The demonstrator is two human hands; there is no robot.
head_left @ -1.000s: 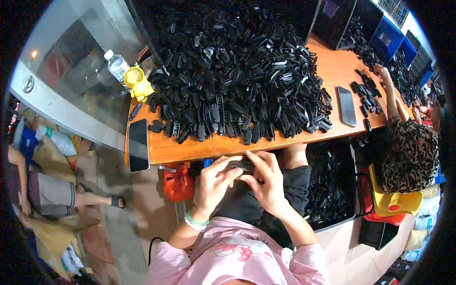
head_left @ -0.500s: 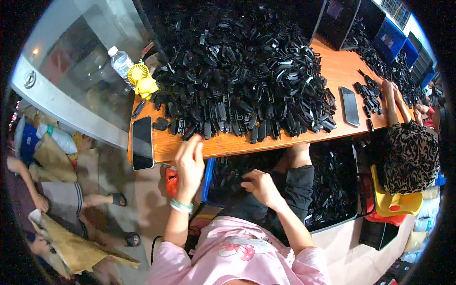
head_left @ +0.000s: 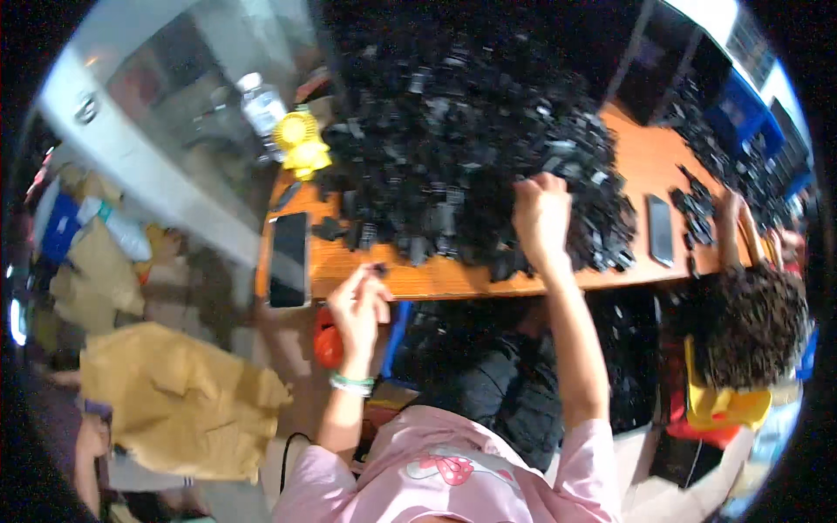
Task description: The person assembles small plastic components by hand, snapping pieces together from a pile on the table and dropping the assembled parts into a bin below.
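Note:
A large heap of small black plastic parts covers most of the wooden table. Just over the table's front edge, my left hand pinches a small black plastic part at its fingertips. My right hand reaches across to the front right of the heap. Its fingers are curled down among the parts, and whatever they grip is hidden. Motion blurs the whole picture.
A phone, a yellow fan and a plastic bottle are at the table's left end. Another phone lies right of the heap. A co-worker sits at right; another person holds a brown sack at left.
My right hand has risen from above my lap to the heap. A black part now shows in my left fingertips. The view has shifted, and the brown sack is spread wider.

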